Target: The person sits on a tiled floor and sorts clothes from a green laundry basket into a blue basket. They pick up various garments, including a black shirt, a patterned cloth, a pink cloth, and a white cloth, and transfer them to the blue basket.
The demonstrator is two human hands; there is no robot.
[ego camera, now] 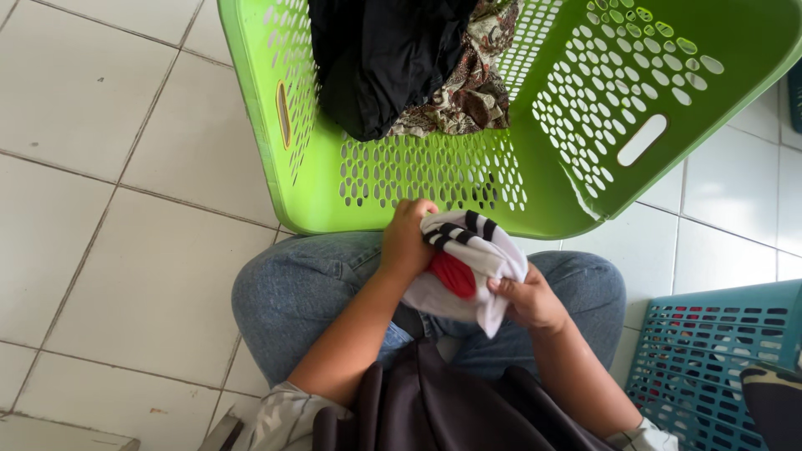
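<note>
Two hands hold one cloth (468, 267) between them, over the lap. The left hand (407, 242) is closed on the cloth's upper left edge, its knuckles toward the camera. The right hand (530, 301) pinches the lower right edge, with the thumb on top of the fabric. The cloth is white, bunched, with black stripes along its top edge and a red patch showing in the middle fold. It touches both hands and hangs just above the jeans (301, 292), which cover two bent knees, one to each side of the hands.

Just beyond the hands stands one green basket (585, 167), tipped so that its perforated inside faces the camera. Its near rim lies just past the left hand's knuckles. Two slot handles show in its walls, one on the left side and one on the right. Inside it, well beyond the hands, lie two garments: a black one (380, 58) and a patterned brown one (476, 75), touching each other, the black one partly over the patterned one.

To the right of the right hand, near the knee, sits one teal basket (710, 351), only partly in view, with a dark thing at its edge. Below the hands a dark garment (434, 401) covers the person's front. White floor tiles (109, 209) spread to the left of the left hand.
</note>
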